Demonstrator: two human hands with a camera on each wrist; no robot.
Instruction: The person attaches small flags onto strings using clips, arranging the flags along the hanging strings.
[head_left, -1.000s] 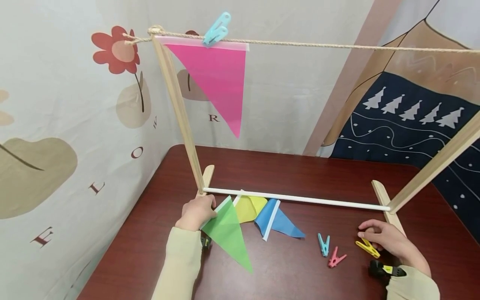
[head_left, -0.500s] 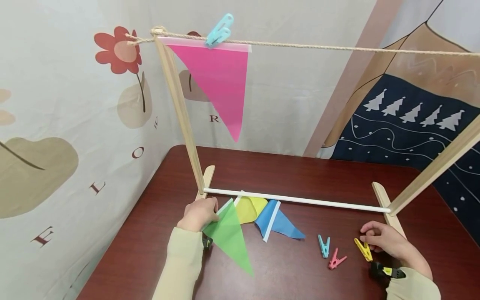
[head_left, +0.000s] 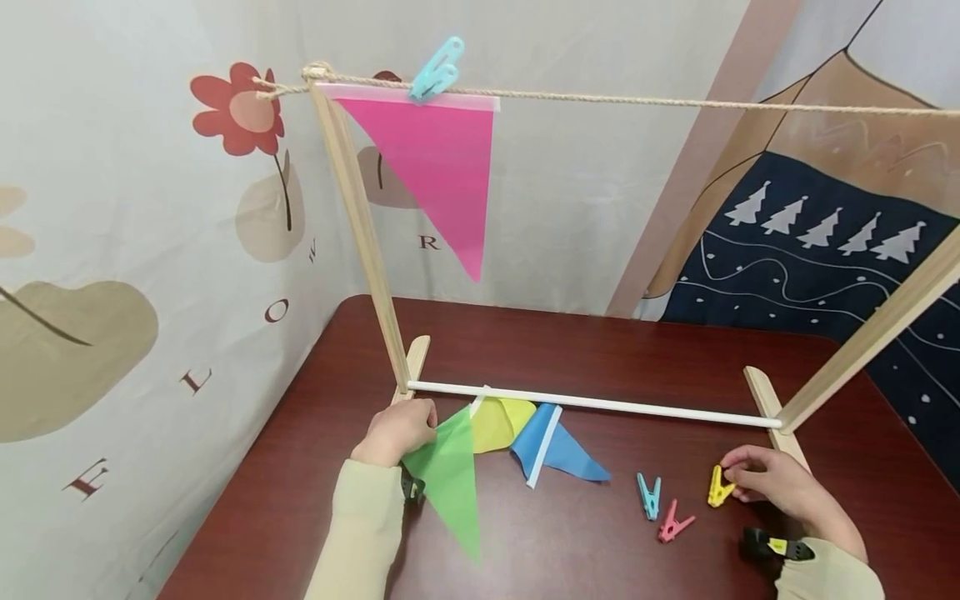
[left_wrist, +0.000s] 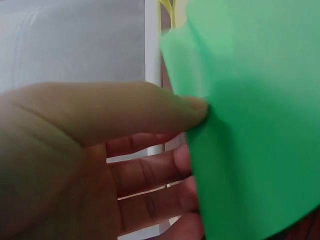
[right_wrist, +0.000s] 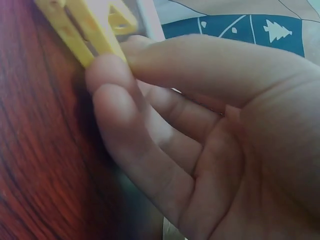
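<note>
My left hand (head_left: pixel 397 431) pinches a green triangular flag (head_left: pixel 450 479) by its edge, thumb on the near face and fingers behind it in the left wrist view. To the right, my right hand (head_left: pixel 776 483) holds a yellow clothespin (head_left: pixel 720 487) between thumb and fingertips, just over the table; the right wrist view shows the yellow clothespin (right_wrist: pixel 95 30) at the fingertips. A yellow flag (head_left: pixel 501 423) and a blue flag (head_left: pixel 542 450) lie on the table beside the green one. Near the right hand lie a blue clothespin (head_left: pixel 649 496) and a red clothespin (head_left: pixel 675 522).
Overhead a rope (head_left: pixel 637 101) runs from a wooden post (head_left: pixel 360 217) toward the right post (head_left: pixel 877 329). A light-blue clothespin (head_left: pixel 437 70) clips a pink flag (head_left: pixel 442 167) to it. A white rod (head_left: pixel 600 403) joins the stand's feet above the dark red table (head_left: pixel 570 542).
The yellow clothespin has turned in my right hand, from slanting to nearly upright, and shifted slightly left. The green flag's lower tip has swung left; the left hand has barely moved.
</note>
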